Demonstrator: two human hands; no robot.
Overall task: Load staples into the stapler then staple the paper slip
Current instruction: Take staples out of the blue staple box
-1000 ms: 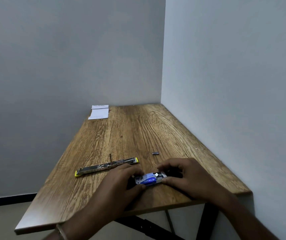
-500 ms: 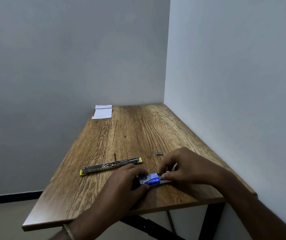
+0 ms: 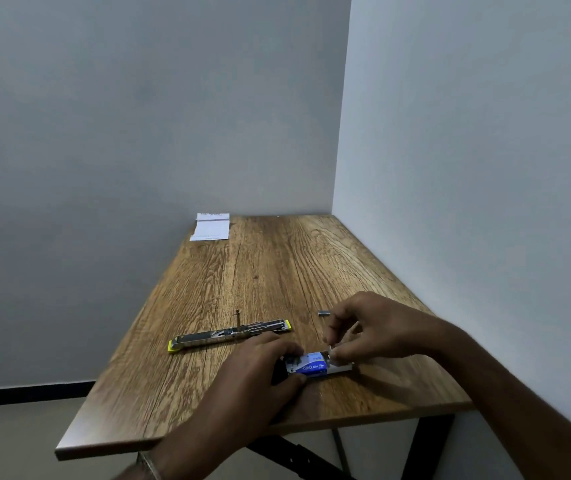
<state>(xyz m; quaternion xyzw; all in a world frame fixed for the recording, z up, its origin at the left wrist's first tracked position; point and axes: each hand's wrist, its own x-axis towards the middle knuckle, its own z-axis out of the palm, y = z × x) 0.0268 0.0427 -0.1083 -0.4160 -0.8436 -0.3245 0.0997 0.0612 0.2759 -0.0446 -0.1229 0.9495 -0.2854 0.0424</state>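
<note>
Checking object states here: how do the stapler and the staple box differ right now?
The stapler lies untouched and fully opened out flat; the staple box is gripped by the left hand while the right hand pinches at its end. The stapler is long, metallic, yellow-tipped; the staple box is short and blue. Both rest on the table.

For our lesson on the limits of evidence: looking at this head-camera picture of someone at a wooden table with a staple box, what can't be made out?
Head view only:
- Contents of the small blue-and-white staple box: covered by the left hand and right hand.
- Print on the white paper slip: too small.
- Tiny grey metal piece: too small to identify.
- Both forearms: cut off by the frame edges.
</note>
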